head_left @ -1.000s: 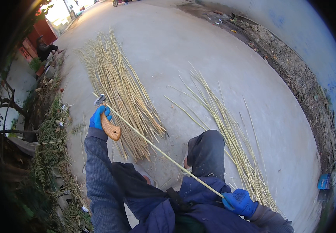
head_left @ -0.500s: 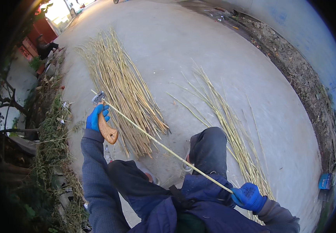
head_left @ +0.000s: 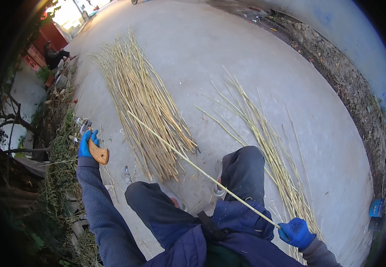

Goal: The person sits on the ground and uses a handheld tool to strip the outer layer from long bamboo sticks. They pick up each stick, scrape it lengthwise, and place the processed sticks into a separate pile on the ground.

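Note:
My left hand (head_left: 87,143), in a blue glove, is closed around a hand tool with a curved wooden handle (head_left: 98,153) and a small metal head (head_left: 86,126). It is held out to the left, apart from the stalk. My blue-gloved right hand (head_left: 296,233) grips the near end of a long, thin, pale green stalk (head_left: 206,175). This stalk slants up and left across my knees, its far end over a large pile of yellowish stalks (head_left: 150,107). A looser bunch of greener stalks (head_left: 268,153) lies on the ground to the right.
Concrete ground (head_left: 193,58) stretches ahead. Weeds and debris (head_left: 61,173) line the left edge. A wall (head_left: 357,40) with a dirt strip (head_left: 335,75) runs along the right, near a blue container (head_left: 376,208). Far left, a person (head_left: 55,54) sits by the roadside.
My left hand has moved left with the wooden-handled tool, away from the stalk's far end. My right hand, still gripping the stalk, has shifted slightly right and toward me.

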Demonstrator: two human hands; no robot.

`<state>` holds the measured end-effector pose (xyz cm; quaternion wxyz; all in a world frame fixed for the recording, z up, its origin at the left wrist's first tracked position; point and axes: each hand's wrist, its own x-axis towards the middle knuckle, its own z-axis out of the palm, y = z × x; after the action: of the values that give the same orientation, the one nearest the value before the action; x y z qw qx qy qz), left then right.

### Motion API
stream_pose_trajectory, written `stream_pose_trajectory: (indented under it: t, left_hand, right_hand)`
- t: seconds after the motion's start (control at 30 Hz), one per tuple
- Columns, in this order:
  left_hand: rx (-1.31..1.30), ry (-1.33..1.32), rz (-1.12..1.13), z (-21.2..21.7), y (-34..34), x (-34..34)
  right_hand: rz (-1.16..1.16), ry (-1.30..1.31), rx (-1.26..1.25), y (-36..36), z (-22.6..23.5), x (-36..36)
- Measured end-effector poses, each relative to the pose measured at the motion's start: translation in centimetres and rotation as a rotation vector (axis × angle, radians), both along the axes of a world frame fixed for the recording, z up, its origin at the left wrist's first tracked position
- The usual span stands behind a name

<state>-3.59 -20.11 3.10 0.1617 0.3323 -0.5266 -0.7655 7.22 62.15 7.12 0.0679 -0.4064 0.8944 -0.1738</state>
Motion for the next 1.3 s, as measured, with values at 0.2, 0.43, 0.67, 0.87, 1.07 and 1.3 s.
stream_pose_trajectory:
  t: [0.2, 0.43, 0.67, 0.87, 1.07, 1.3]
  left_hand:
    - [0.224, 0.007, -0.241, -2.6, 7.6, 1.0]
    - [0.014, -0.175, -0.371, -11.7, 13.7, -0.9]
    - [-0.183, -0.361, -0.695, -17.3, 14.5, -2.3]
    - [0.000, -0.353, -0.614, -19.8, 14.2, -3.2]
    - [0.011, -0.458, -0.631, -19.8, 13.7, -3.1]
    - [-0.019, -0.308, -0.459, -16.9, 16.1, -0.7]
  right_hand:
    - [-0.028, 0.246, -0.001, -0.4, 0.0, -4.5]
    - [-0.171, 0.303, 0.099, 5.7, -6.3, -6.7]
    - [-0.525, 0.178, 0.443, 13.0, -21.1, -3.0]
    - [-0.844, -0.051, 0.676, 13.7, -29.2, 0.0]
    - [-0.924, -0.259, 0.791, 14.0, -31.2, 0.1]
    - [-0.898, -0.425, 1.004, 18.2, -30.9, 2.7]
